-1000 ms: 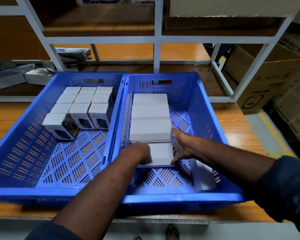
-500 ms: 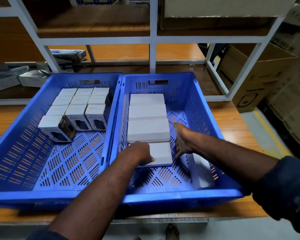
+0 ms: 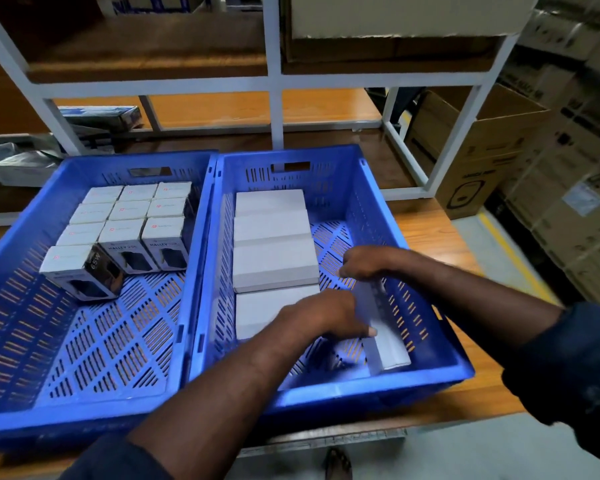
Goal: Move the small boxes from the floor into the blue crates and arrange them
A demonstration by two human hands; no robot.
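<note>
Small boxes [image 3: 274,268]: plain white, oblong

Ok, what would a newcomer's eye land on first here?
Two blue crates side by side on the table: the left crate holds printed boxes at its far end, the right crate a row of flat boxes along its left wall. Then the left hand and right hand, both on an edge-up box by that crate's right wall.
</note>
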